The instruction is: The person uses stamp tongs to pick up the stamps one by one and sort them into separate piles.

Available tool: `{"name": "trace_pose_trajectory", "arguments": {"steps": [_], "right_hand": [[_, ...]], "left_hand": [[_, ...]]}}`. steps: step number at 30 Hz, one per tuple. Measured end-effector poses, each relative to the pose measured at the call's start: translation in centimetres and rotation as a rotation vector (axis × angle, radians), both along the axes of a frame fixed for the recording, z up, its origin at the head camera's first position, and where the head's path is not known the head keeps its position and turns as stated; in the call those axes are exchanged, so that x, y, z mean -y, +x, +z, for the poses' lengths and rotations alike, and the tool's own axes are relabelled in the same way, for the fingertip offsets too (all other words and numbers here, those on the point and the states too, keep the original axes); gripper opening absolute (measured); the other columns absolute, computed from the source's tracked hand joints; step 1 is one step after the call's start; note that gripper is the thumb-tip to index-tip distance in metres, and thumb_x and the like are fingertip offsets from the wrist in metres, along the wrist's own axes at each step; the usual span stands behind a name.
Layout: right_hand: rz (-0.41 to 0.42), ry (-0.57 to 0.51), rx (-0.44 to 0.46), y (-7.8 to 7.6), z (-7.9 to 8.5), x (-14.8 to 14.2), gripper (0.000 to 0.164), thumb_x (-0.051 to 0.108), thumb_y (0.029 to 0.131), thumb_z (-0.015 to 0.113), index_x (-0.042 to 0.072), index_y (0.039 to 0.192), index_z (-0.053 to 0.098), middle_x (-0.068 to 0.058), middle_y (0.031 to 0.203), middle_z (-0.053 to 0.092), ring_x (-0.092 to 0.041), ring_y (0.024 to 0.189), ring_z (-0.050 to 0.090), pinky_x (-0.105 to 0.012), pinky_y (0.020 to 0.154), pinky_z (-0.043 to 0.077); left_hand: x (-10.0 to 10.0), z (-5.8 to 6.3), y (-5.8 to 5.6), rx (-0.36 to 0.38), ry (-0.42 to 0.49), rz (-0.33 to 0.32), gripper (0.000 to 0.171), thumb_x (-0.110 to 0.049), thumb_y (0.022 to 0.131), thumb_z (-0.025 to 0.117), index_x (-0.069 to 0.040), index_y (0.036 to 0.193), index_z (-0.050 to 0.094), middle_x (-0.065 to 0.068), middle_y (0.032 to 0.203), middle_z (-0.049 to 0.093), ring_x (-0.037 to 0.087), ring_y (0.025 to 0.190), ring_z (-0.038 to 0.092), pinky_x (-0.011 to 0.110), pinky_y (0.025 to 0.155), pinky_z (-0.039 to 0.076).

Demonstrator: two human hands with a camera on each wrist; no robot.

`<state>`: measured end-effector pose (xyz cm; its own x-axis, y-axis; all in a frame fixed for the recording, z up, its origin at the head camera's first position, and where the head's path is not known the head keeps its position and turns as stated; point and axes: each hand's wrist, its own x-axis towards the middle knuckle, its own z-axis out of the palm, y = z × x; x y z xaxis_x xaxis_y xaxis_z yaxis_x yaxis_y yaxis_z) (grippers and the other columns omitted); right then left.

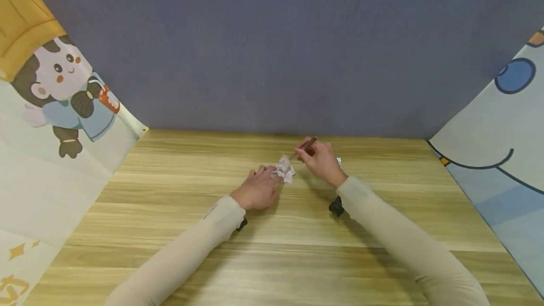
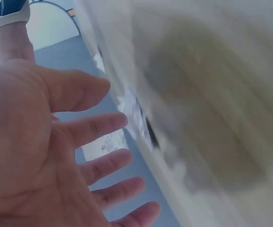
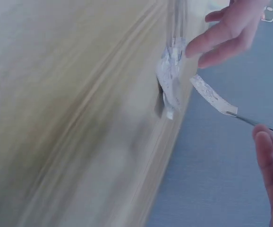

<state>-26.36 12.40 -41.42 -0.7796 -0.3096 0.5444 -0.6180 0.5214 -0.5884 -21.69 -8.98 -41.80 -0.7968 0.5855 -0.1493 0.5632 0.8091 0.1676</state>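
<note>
My right hand (image 1: 320,162) pinches a slim pair of tweezers (image 1: 309,144); in the right wrist view the tweezers (image 3: 254,121) have their tip at one corner of a small pale stamp (image 3: 212,94) with toothed edges. That stamp (image 2: 106,145) hangs above the table, partly behind the fingers in the left wrist view. Below it lies a loose pile of similar printed stamps (image 1: 285,176), some tilted or overlapping. My left hand (image 1: 258,189) lies at the pile's left side, its fingers spread and loosely extended; whether they touch the stamps I cannot tell.
Another small white piece (image 1: 339,160) lies just right of my right hand, mostly hidden by it. The wood-grain table (image 1: 204,155) ends at a grey-blue back panel (image 1: 272,60). Printed cartoon panels (image 1: 85,98) stand at both sides.
</note>
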Motion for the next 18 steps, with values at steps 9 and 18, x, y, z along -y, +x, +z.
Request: {"name": "trace_pose_trajectory", "arguments": {"steps": [9,18], "right_hand": [[0.055,-0.037,-0.019,-0.7,0.5,3.1,0.011,0.013,0.091,0.065,0.002,0.092,0.066,-0.006,0.072,0.068,-0.02,0.06,0.066,-0.026,0.047,0.048],[0.1,-0.053,0.112,-1.6,0.3,7.6,0.007,0.01,0.093,0.062,0.005,0.093,0.066,-0.01,0.076,0.067,-0.027,0.066,0.067,-0.025,0.054,0.051]], "left_hand": [[2.7,0.6,-0.1,-0.02,0.008,0.062,0.051,-0.028,0.096,0.051,-0.012,0.144,0.041,0.011,0.147,0.031,0.03,0.132,0.028,0.051,0.103,0.026],[5.4,0.3,-0.2,-0.031,-0.032,0.139,0.053,-0.031,0.096,0.053,-0.01,0.143,0.041,0.012,0.145,0.033,0.032,0.13,0.03,0.052,0.1,0.028]]}}
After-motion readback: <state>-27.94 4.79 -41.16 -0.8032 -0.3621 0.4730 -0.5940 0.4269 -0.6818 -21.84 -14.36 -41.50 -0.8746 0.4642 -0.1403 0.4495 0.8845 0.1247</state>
